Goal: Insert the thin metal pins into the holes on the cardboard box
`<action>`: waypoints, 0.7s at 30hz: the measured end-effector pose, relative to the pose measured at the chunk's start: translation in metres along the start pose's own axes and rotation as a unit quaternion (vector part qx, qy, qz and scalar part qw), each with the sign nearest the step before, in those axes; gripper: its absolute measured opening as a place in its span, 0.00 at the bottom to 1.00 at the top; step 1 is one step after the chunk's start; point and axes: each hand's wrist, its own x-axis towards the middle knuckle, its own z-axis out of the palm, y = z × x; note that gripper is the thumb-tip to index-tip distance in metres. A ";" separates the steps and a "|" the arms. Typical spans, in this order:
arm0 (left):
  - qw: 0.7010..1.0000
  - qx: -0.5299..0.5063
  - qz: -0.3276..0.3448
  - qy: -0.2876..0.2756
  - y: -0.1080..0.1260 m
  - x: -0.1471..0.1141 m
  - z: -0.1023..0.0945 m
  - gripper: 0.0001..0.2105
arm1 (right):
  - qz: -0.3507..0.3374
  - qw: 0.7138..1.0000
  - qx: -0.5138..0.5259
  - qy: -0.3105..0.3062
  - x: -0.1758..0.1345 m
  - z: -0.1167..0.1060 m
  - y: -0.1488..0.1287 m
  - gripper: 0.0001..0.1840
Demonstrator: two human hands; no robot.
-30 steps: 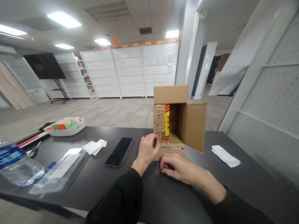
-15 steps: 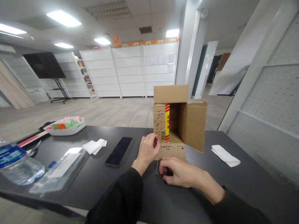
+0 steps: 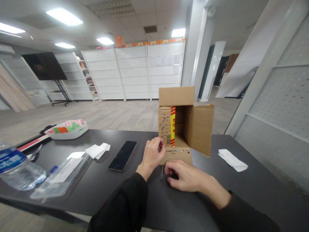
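Item: one open carton [image 3: 189, 124], thin metal pins [image 3: 162, 174] by its front flap [image 3: 178, 158]; my left hand [image 3: 152, 157] and right hand [image 3: 186, 176] apart, curled, grips indeterminable; a knuckle's nudge could scatter the pins.

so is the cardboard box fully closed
No, the cardboard box stands open, its right-hand flap swung outward and its inside showing.

An office-like interior is indicated, its exact use being undetermined. Bright rectangular white light panels [image 3: 64, 16] are set into a pale tiled ceiling [image 3: 141, 13]. Tall white panelled units [image 3: 132, 75] are ranged beyond a streaked grey-beige floor [image 3: 123, 116]; white paper sheets [image 3: 177, 59] are fixed to one. A large black flat screen [image 3: 44, 66] is mounted on a black wheeled metal stand [image 3: 59, 86].
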 end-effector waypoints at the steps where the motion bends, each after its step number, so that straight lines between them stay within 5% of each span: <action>1: 1.000 -0.001 0.000 0.000 0.000 0.000 0.000 0.03 | -0.004 1.000 -0.002 0.005 0.000 0.000 0.000 0.09; 21: 1.000 -0.003 -0.004 -0.007 0.000 0.000 0.000 0.03 | -0.021 0.999 0.020 -0.022 -0.001 0.002 0.003 0.11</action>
